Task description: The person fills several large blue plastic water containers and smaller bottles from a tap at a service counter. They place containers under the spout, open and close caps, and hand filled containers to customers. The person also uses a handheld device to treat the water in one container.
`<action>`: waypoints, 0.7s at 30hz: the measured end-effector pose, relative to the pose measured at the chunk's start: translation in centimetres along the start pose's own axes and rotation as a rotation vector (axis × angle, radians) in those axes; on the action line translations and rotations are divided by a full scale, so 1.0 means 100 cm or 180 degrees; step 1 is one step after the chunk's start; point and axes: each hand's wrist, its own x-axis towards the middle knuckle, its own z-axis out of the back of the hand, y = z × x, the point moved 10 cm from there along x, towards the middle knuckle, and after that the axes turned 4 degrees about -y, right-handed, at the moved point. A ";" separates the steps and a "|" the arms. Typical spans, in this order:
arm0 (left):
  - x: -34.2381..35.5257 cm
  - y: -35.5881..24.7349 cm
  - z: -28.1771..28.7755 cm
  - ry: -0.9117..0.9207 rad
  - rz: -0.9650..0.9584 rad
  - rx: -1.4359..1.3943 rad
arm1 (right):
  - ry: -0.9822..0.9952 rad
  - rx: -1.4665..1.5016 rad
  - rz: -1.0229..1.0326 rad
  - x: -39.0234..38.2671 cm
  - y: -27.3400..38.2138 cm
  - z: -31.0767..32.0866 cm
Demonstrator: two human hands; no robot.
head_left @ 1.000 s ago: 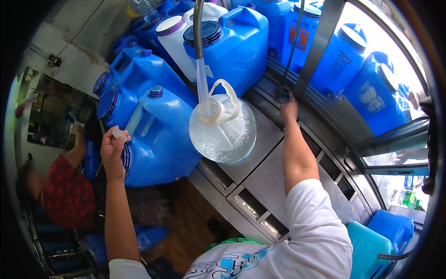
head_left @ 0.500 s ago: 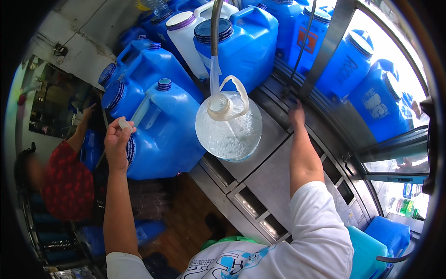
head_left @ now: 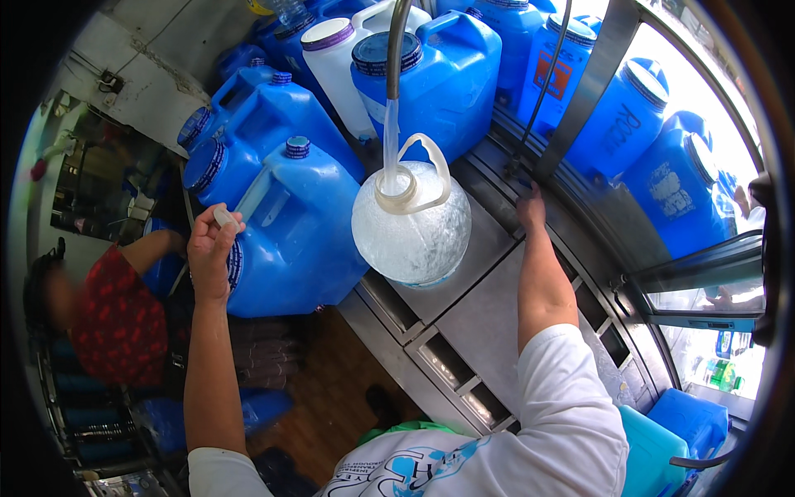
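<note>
My left hand [head_left: 214, 248] pinches a small translucent white cap [head_left: 225, 217] beside the large blue jug [head_left: 302, 248]. A round clear bottle [head_left: 418, 240] with a looped white handle stands on the steel counter [head_left: 476, 331]; a translucent tube [head_left: 391, 149] from a curved metal pipe hangs into its mouth, with churning water inside. My right hand [head_left: 530, 207] reaches past the bottle's right side to the counter's back rail, just below a small metal fitting [head_left: 513, 164] on a thin vertical rod. Its fingertips are dark and hard to make out.
More blue jugs [head_left: 447, 99] and a white jug [head_left: 331, 74] crowd the back and the window ledge [head_left: 629, 199]. A turquoise jug [head_left: 646, 447] is at lower right. A co-worker in red [head_left: 116, 323] is at the left, above the tiled floor [head_left: 339, 364].
The scene has shifted slightly right and up in the view. The water in the bottle looks frothier. The co-worker's arm has come down. My hands hold much the same positions.
</note>
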 end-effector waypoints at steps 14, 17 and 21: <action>0.000 0.003 0.001 0.0000 0.0022 -0.0059 | 0.0234 -0.0032 -0.0162 -0.002 -0.003 -0.003; -0.001 0.002 0.000 0.0015 0.0016 -0.0038 | 0.0216 -0.0045 -0.0151 -0.003 -0.003 -0.001; 0.000 0.001 -0.001 0.0029 0.0021 -0.0025 | 0.0219 -0.0009 -0.0189 -0.005 -0.004 0.000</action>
